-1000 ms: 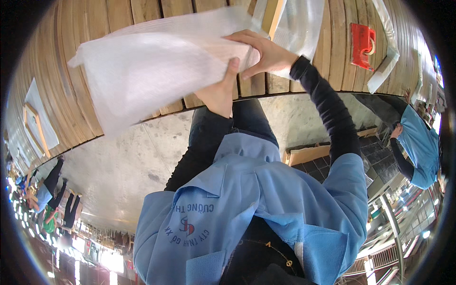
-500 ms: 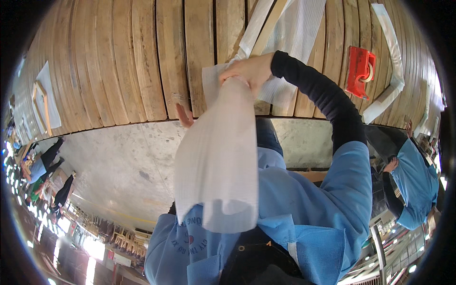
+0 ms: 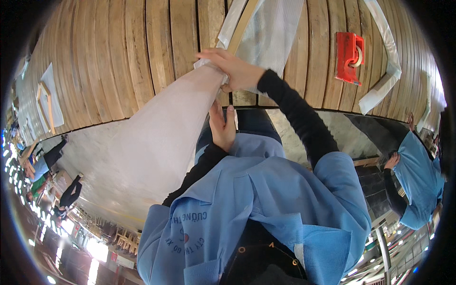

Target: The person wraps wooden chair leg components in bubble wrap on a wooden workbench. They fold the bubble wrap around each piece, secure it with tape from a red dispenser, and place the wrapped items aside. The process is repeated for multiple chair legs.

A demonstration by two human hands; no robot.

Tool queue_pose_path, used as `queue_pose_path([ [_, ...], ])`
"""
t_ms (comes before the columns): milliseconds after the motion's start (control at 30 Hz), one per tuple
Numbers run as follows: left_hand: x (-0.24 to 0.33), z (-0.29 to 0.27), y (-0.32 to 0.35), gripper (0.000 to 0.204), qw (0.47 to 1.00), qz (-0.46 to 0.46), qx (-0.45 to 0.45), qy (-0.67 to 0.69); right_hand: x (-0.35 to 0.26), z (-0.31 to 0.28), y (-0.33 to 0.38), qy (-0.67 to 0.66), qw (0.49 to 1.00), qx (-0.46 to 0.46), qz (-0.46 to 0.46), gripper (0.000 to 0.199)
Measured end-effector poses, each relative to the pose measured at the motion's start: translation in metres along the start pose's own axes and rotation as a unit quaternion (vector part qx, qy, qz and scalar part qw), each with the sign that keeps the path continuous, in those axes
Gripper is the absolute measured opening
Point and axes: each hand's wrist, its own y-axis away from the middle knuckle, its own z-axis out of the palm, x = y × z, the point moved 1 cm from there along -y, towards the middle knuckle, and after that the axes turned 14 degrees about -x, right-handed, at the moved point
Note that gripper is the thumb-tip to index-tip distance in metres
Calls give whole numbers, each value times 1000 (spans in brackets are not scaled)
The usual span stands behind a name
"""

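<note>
A thin white foam sheet [image 3: 161,128] spreads from the end of a wooden piece [image 3: 243,28] and hangs over the table's near edge to the left. My right hand [image 3: 232,69] is closed around the gathered foam at the piece's near end. Just below it, my left hand [image 3: 223,127] is held beside the sheet's edge, thumb and fingers apart; whether it touches the foam I cannot tell. More translucent foam [image 3: 275,33] lies flat to the right of the wooden piece, and a foam-covered strip [image 3: 231,21] runs along its left.
A red tape dispenser [image 3: 349,59] rests on the slatted wooden table [image 3: 318,57]. Right of it lies a bent, foam-wrapped piece [image 3: 390,52]. A bare angled wooden piece [image 3: 47,107] sits on white foam at far left. A co-worker in blue [image 3: 415,171] stands to the right.
The loose foam has swung from in front of my body out to the left. My right hand has shifted slightly left and up; my left hand now shows below it.
</note>
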Motion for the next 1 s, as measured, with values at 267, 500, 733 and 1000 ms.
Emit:
queue_pose_path([
  [267, 50, -13, 3, 61, 928, -246, -151, -235, 3, 118, 39, -14, 928, 352, 122, 81],
  [500, 67, -17, -16, 63, 927, -103, -306, -194, -9, 102, 34, 214, 884, 399, 118, 81],
  [733, 86, -14, -9, 60, 802, -96, -523, -271, -12, 84, 27, 150, 923, 318, 158, 71],
  [1000, 106, -169, -95, 65, 755, -329, -557, -107, -20, 69, 20, 184, 926, 299, 142, 60],
])
